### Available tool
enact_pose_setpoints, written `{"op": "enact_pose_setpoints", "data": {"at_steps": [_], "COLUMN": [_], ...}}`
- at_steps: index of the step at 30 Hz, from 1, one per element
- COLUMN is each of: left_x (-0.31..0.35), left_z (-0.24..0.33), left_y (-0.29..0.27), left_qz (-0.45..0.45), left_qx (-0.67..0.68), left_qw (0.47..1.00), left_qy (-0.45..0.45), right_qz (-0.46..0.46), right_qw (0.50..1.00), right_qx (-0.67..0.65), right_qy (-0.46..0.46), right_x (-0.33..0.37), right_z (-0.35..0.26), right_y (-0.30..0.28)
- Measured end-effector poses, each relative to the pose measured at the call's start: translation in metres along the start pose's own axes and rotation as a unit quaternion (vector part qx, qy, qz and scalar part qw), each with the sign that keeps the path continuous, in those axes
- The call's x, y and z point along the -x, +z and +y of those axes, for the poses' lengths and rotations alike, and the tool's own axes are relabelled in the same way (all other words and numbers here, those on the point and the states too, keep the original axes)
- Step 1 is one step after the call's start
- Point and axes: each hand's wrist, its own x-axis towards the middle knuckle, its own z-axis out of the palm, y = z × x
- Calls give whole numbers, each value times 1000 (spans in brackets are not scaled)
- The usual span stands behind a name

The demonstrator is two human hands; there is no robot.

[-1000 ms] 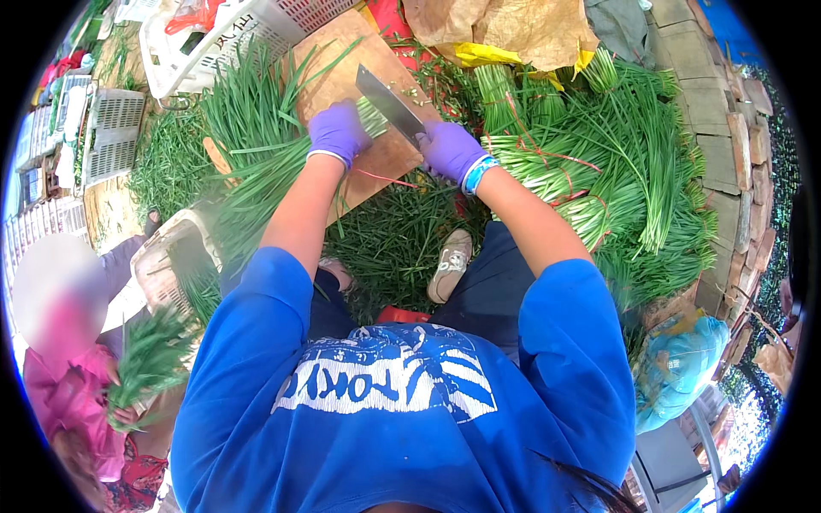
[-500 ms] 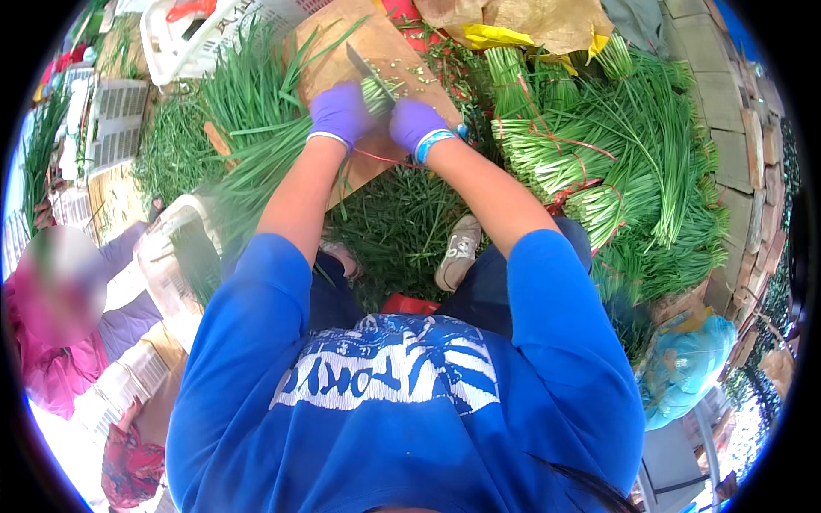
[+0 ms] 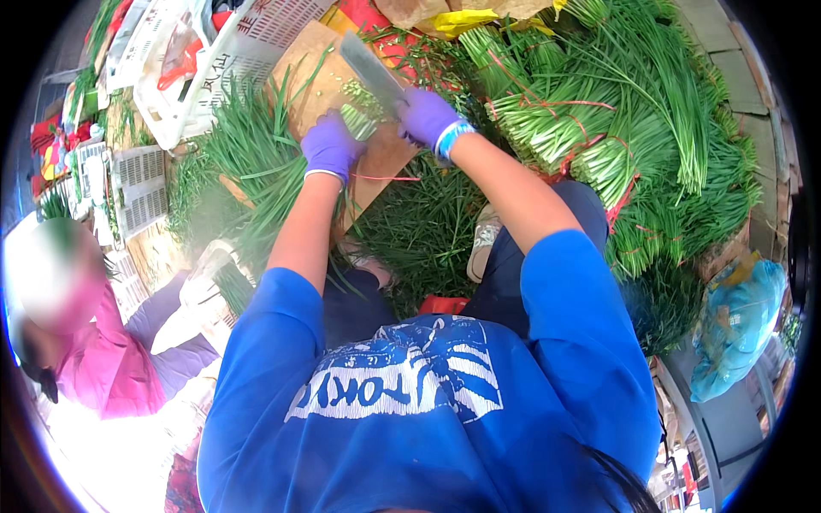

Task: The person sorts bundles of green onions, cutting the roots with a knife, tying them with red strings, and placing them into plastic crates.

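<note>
Bright daylight burns the lower left white, haze softens the garlic chives (image 3: 272,205), and fisheye distortion bows the grey slabs (image 3: 737,83).

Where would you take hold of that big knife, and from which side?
Probably by the handle end, coming from the lower right: the knife points its broad blade to the upper left, away from that approach. The right hand is wrapped there, so the handle itself is hidden.

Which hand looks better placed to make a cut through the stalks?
Probably the right hand: it grips the cleaver, with the blade near the pale ends of the green stalks, which the left hand is holding.
</note>
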Motion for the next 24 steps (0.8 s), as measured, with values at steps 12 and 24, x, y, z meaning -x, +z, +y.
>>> {"op": "enact_pose_setpoints", "data": {"at_steps": [12, 24], "left_x": [-6, -15], "left_z": [9, -5], "left_y": [14, 19], "left_qz": [44, -7], "left_qx": [-5, -2], "left_qw": [999, 1000], "left_qy": [-17, 10], "right_qz": [108, -28], "right_qw": [954, 961], "right_qx": [247, 264], "right_qy": [-131, -72], "right_x": [39, -7], "right_z": [11, -2], "right_y": [27, 32]}}
